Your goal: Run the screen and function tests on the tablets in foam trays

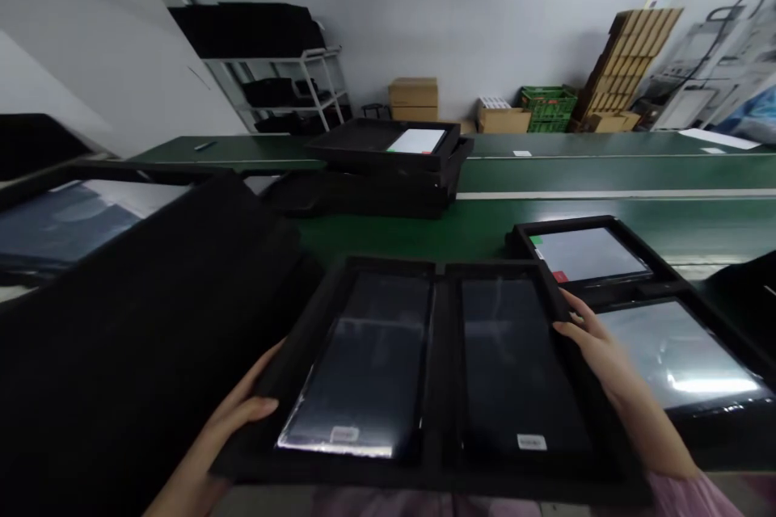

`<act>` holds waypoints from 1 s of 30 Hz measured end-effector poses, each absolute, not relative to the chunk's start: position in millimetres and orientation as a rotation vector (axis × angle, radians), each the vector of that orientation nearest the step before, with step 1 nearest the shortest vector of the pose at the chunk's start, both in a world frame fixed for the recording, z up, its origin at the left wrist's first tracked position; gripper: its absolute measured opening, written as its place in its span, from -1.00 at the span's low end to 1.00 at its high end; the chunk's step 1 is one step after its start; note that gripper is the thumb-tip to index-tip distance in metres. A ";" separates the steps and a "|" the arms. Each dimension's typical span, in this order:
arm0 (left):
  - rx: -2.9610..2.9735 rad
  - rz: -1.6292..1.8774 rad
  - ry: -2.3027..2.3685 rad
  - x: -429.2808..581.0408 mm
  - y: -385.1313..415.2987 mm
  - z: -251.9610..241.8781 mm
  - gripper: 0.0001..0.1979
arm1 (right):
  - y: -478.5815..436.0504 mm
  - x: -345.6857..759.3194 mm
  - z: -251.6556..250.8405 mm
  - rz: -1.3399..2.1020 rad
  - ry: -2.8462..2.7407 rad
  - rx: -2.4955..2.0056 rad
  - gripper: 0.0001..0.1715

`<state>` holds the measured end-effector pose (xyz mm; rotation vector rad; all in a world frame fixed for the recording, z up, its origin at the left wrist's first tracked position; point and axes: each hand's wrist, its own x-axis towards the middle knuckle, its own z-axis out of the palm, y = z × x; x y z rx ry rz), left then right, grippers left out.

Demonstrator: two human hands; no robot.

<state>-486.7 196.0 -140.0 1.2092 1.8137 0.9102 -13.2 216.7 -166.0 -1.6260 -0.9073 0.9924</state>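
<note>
Left hand (235,418) and right hand (599,346), half-closed, grip the black tray (445,371) by opposite sides. Inside the tray lie two dark panels (376,367).

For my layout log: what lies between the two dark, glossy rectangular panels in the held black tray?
A straight black divider, as the head view shows.

A long green table (376,236) carries a stack of black trays (388,192). Left of the stack lies a thin stick (204,145); to its right — along the far strip — lie two small white cards (522,153) and a white sheet (719,138). Nearer, also right, sits another black tray (660,288).
</note>
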 end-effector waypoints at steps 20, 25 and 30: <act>2.307 0.230 1.617 -357.1 366.6 -203.1 0.09 | 292.5 -62.2 -241.3 0.027 -1.540 -1.855 -0.70; 2.178 0.177 1.643 -365.9 377.8 -203.8 0.12 | 308.9 -63.5 -236.9 0.025 -1.575 -1.858 -0.70; 2.212 0.310 1.764 -356.1 394.2 -203.8 -0.11 | 332.3 -67.7 -239.5 0.028 -1.628 -1.859 -0.66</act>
